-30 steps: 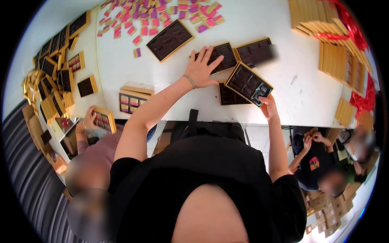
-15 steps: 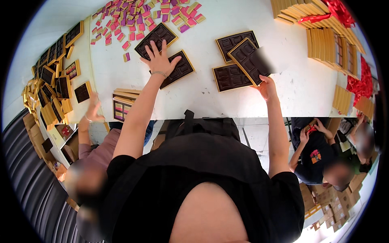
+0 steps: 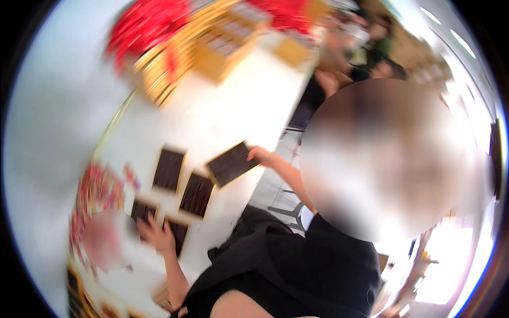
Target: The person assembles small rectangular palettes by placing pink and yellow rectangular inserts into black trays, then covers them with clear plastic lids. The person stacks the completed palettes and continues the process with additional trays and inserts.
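Dark tray (image 3: 231, 164) sits pinched at its end in the right hand (image 3: 261, 155), long side pointing away from the fingers toward the table's (image 3: 233, 111) middle. Left hand (image 3: 155, 233) rests, fingers spread, on another tray (image 3: 177, 234).

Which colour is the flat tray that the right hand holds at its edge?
Dark brown tray with a gold rim, in the head view; right hand.

white table (image 3: 233, 114) | dark trays (image 3: 168, 169) | gold boxes (image 3: 222, 53) | pink wrappers (image 3: 95, 183)
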The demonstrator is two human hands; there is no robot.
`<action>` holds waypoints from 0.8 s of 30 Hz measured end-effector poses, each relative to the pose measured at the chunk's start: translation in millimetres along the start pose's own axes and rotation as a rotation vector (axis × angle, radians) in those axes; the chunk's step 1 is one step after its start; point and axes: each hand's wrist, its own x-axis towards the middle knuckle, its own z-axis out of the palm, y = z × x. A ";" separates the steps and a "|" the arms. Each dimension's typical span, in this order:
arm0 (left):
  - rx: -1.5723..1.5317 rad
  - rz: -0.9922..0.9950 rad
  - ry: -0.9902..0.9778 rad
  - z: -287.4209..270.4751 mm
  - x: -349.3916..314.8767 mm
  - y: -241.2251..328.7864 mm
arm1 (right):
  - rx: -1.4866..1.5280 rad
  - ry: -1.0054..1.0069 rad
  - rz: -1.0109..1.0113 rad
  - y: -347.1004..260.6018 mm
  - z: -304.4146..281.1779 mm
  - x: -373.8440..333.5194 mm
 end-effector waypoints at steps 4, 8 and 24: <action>0.478 -0.165 -0.089 20.1 6.5 9.4 | 0.021 0.120 0.010 20.5 -13.8 -14.0; 0.413 0.323 -0.026 10.7 70.6 95.4 | -0.111 0.138 -0.006 62.2 -6.2 -29.4; 0.424 0.632 -0.215 50.5 162.4 12.8 | -0.525 -0.100 -0.010 126.2 95.4 32.9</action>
